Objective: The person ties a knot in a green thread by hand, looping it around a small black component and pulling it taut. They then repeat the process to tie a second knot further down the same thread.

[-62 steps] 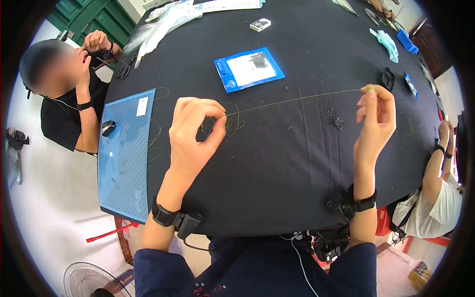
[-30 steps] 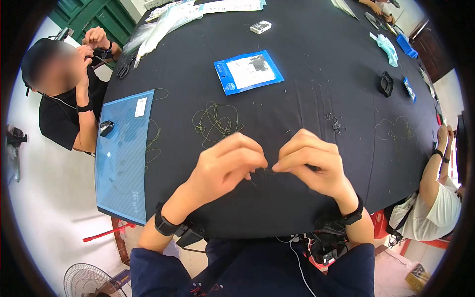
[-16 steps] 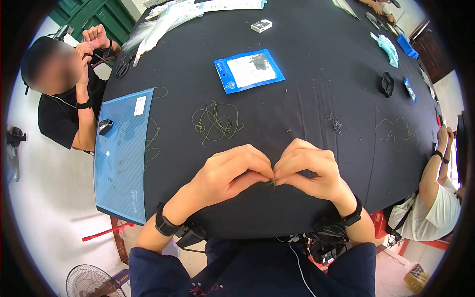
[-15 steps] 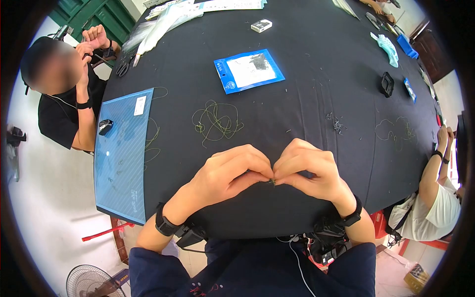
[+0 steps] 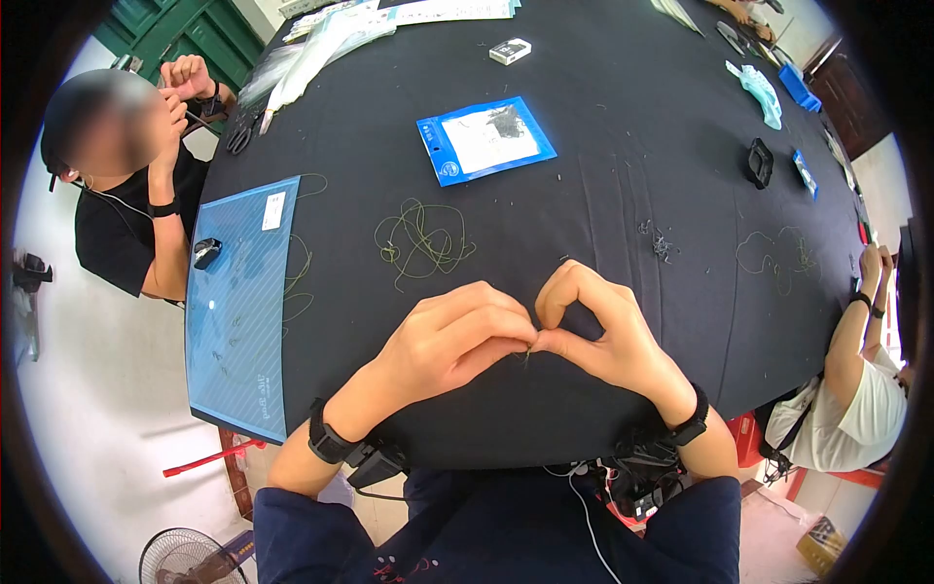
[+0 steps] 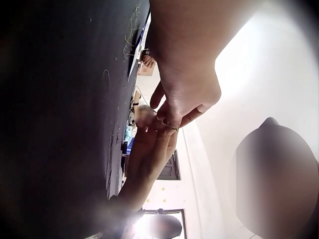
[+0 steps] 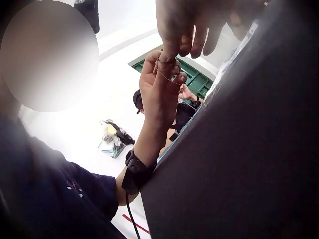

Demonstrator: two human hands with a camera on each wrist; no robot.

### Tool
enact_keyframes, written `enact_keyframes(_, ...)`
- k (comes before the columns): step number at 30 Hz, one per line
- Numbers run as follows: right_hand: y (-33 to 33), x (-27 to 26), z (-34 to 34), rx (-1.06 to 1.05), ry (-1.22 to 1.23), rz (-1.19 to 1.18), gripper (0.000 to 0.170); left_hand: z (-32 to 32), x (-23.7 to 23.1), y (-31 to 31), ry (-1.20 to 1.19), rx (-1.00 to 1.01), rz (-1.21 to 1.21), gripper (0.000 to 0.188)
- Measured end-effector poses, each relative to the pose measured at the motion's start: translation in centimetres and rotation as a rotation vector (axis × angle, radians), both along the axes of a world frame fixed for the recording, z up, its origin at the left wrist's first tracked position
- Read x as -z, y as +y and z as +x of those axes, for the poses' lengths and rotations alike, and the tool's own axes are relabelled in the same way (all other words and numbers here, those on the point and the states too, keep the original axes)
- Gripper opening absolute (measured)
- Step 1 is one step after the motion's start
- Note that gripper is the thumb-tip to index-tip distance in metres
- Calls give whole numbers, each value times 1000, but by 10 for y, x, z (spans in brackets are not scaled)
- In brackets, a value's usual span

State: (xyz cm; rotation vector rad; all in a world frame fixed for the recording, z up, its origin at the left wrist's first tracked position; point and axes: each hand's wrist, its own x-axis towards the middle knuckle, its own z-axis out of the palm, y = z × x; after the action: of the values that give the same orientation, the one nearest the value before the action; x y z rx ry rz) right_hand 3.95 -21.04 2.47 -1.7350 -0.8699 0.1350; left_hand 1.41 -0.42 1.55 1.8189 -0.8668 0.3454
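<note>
Close above the near side of the black table, the fingertips of my left hand (image 5: 452,336) and right hand (image 5: 623,341) meet. Between my left thumb and fingers I pinch a thin green line (image 5: 526,357), whose short ends stick out below the fingertips. My right thumb presses at the same spot, with the index finger bent in an arch above it. In the right wrist view a strand of the line (image 7: 168,78) runs across my left fingers. The left wrist view shows a small loop of line (image 6: 172,128) at the fingertips. The knuckles hide most of it.
A tangled coil of green line (image 5: 425,243) lies beyond my hands, with a blue-and-white packet (image 5: 486,141) behind it. A blue translucent folder (image 5: 243,321) lies left. To the right are small dark bits (image 5: 663,245) and a black tray (image 5: 761,164). People sit at both sides.
My hands came from wide apart, a strand stretched between them, to meet near the table's front. Since half a second ago my right index finger has lifted into a wider arch.
</note>
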Motion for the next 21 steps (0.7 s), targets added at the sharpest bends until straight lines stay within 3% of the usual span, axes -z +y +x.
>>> enact_keyframes(4, 1, 1, 1, 13, 85, -24, 25, 3, -1, 2, -19, -30, 39, 21)
enact_keyframes(13, 11, 8, -4, 1, 428, 156, 23, 5, -8, 10, 64, -154, 140, 19)
enact_keyframes(16, 5, 2, -4, -241, 581, 78, 29, 15, -9, 20, -187, -291, 316, 19)
enact_keyframes(19, 1, -1, 1, -129, 509, 35, 27, 24, -14, 40, -189, -446, 544, 17)
enact_keyframes(21, -1, 2, 4, 57, 597, 173, 20, 30, -11, 53, -197, -504, 590, 15)
